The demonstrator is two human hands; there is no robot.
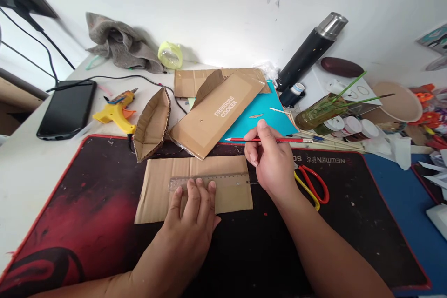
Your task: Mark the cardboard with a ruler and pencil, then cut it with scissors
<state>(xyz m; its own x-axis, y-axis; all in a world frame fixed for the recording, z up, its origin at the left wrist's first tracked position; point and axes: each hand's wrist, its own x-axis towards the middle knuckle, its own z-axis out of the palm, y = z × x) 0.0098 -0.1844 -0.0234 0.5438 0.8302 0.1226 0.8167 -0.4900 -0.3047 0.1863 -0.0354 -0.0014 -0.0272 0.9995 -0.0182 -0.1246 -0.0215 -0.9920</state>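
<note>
A clear plastic ruler (223,181) lies across a rectangular piece of corrugated cardboard (157,200) on the mat. The fingertips of my left hand (190,223) rest on the ruler, fingers apart and stretched out. Above and to the right of that cardboard is my right hand (274,163), closed around a red pencil (293,139) whose tip points left. Scissors with red and yellow handles (316,186) lie beside my right wrist, their blades mostly hidden. Farther back, a boat-shaped cardboard piece (152,125) stands beside a cardboard sheet printed "PRESSURE COOKER" (209,125).
A yellow glue gun (117,114) and a black phone (66,109) are at the left. Behind them sit a grey cloth (122,44) and a tape roll (170,55). A black thermos (307,51) leans at the back right, near paint jars (351,126) and a brush-filled container (316,112).
</note>
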